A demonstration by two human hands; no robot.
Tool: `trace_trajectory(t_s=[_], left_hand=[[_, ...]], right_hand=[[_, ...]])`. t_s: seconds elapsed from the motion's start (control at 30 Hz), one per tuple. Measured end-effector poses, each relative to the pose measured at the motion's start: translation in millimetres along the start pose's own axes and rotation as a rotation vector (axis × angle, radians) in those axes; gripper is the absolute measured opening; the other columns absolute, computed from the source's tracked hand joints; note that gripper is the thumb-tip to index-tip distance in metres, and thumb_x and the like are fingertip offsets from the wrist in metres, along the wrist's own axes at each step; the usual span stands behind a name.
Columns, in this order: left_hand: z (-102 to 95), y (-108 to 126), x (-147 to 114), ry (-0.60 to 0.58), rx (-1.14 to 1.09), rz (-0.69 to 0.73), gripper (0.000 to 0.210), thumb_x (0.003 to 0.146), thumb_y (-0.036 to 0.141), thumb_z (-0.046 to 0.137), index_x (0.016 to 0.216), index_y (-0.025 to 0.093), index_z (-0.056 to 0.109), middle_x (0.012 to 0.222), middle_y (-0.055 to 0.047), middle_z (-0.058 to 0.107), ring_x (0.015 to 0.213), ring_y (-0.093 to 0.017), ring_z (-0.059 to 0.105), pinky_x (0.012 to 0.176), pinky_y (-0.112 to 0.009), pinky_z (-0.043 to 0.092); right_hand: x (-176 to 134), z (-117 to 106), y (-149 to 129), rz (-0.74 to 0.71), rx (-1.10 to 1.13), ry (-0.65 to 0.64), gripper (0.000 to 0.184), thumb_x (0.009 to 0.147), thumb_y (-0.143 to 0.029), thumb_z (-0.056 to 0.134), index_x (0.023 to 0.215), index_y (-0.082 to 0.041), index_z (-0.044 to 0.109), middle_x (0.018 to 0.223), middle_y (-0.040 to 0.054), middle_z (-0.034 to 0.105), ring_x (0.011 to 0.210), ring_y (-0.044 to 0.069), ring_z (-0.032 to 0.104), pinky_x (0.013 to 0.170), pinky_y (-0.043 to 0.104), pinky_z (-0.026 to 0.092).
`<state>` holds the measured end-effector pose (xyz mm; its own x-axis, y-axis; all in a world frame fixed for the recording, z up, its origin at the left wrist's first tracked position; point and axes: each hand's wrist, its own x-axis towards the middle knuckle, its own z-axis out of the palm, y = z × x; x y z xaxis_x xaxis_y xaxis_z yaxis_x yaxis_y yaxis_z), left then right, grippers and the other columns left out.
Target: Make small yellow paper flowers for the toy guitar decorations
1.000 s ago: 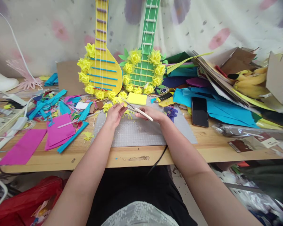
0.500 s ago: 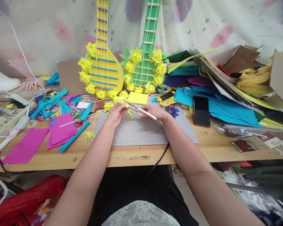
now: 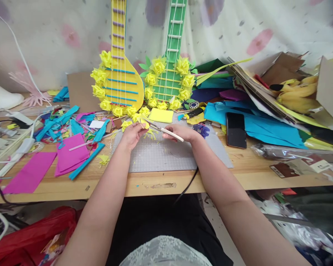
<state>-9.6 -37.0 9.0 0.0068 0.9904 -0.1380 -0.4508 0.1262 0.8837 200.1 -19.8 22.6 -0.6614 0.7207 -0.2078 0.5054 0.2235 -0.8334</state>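
Observation:
Pinched in the fingers of my left hand (image 3: 132, 136) is a small piece of yellow paper (image 3: 143, 122). My right hand (image 3: 180, 132) grips white-handled scissors (image 3: 171, 133), their blades pointing left at the yellow piece. Whether the blades touch the paper is too small to tell. Both hands are above a grey cutting mat (image 3: 161, 159), with yellow offcuts (image 3: 150, 135) lying between them. Just behind sits a stack of yellow paper (image 3: 161, 115), and yellow paper flowers (image 3: 126, 125) lie close to my left hand.
A yellow paper guitar (image 3: 122, 79) and a green one (image 3: 169, 79) lean at the back. Magenta sheets (image 3: 33, 171) and blue scraps lie left. A phone (image 3: 236, 130), blue paper (image 3: 274, 129) and a purple glue gun (image 3: 201, 130) are right.
The whole view has shifted slightly. My left hand still holds the yellow paper and my right hand the scissors, with the blades looking a little more closed.

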Motion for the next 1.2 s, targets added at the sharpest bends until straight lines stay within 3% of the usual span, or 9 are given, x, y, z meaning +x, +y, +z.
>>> trace_trajectory(t_s=[0.3,0.9,1.0,1.2], left_hand=[[3.5,-2,-3,-0.032,0.104,-0.022,0.018,0.051,0.019,0.074,0.063,0.011,0.063,0.067,-0.003,0.064,0.071,-0.014,0.061,0.075,-0.028,0.051],[0.3,-6,-1,-0.009,0.098,-0.028,0.013,0.055,0.015,0.071,0.056,0.010,0.059,0.066,-0.004,0.064,0.076,-0.016,0.063,0.076,-0.029,0.053],[-2.5,-1,-2,-0.029,0.032,-0.052,0.009,0.059,0.014,0.069,0.063,0.011,0.062,0.071,-0.005,0.065,0.079,-0.015,0.063,0.074,-0.026,0.053],[-4.8,11,-5,0.056,-0.275,0.077,0.006,0.076,0.023,0.060,0.073,0.018,0.062,0.085,-0.002,0.066,0.102,-0.013,0.058,0.075,-0.017,0.052]], right_hand=[[-1,1,-4,-0.016,-0.050,-0.027,0.048,0.070,-0.064,0.050,0.067,-0.017,0.042,0.050,-0.0046,0.045,0.046,0.007,0.040,0.045,0.021,0.029],[0,6,-5,0.055,0.157,0.071,0.047,0.063,-0.061,0.060,0.061,-0.018,0.042,0.048,-0.0043,0.044,0.040,0.006,0.040,0.040,0.021,0.029],[4,10,-7,0.078,0.113,0.170,0.048,0.066,-0.064,0.054,0.059,-0.018,0.040,0.047,-0.0032,0.043,0.042,0.008,0.039,0.043,0.022,0.030],[18,20,-7,0.357,-0.251,0.638,0.039,0.069,-0.057,0.055,0.072,-0.018,0.048,0.072,0.0088,0.056,0.071,0.021,0.054,0.058,0.028,0.036]])
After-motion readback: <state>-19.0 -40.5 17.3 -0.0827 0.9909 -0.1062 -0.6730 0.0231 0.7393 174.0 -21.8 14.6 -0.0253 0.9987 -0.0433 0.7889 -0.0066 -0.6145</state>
